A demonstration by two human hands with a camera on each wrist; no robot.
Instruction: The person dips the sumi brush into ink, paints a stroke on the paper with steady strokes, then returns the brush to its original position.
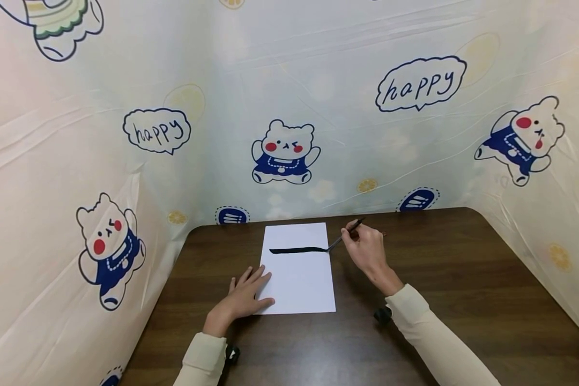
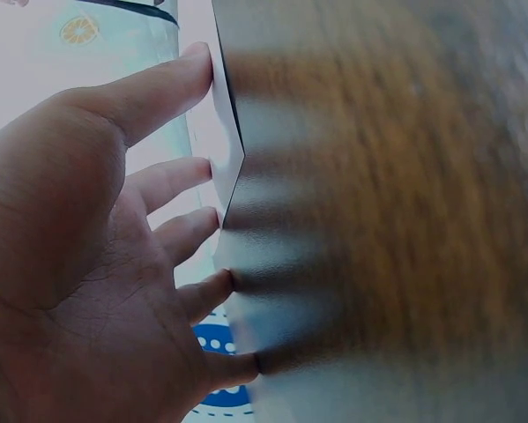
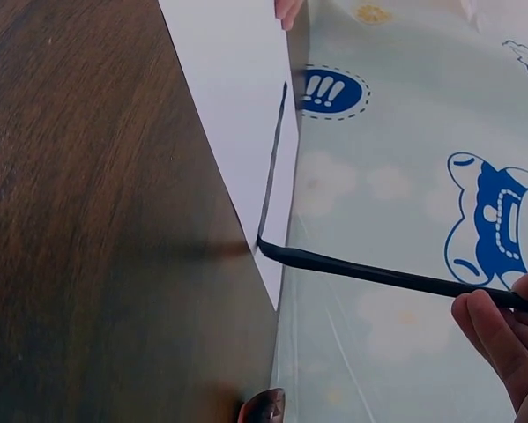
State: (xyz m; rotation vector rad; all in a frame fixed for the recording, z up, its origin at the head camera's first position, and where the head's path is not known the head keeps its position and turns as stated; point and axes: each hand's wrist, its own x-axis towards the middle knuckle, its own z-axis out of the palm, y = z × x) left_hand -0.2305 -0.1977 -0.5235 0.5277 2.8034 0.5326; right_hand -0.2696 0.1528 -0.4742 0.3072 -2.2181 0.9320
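Note:
A white sheet of paper (image 1: 299, 287) lies on the dark wooden table. Across its upper part runs a thick black stroke (image 1: 296, 250). My left hand (image 1: 241, 297) rests with spread fingers at the paper's left edge; in the left wrist view its thumb and some fingertips touch the sheet (image 2: 212, 115). A slim dark brush (image 3: 369, 272) is pinched between the fingers of my right hand (image 1: 368, 249), slanting down to the left. Its bent tip touches the stroke's right end, close to the paper's right edge.
A small dark reddish-brown object (image 3: 263, 407) shows at the bottom of the right wrist view; its kind is unclear. A printed curtain (image 1: 347, 145) with bears and lettering hangs behind the table and along both sides. The table (image 1: 444, 279) stretches to the right of the paper.

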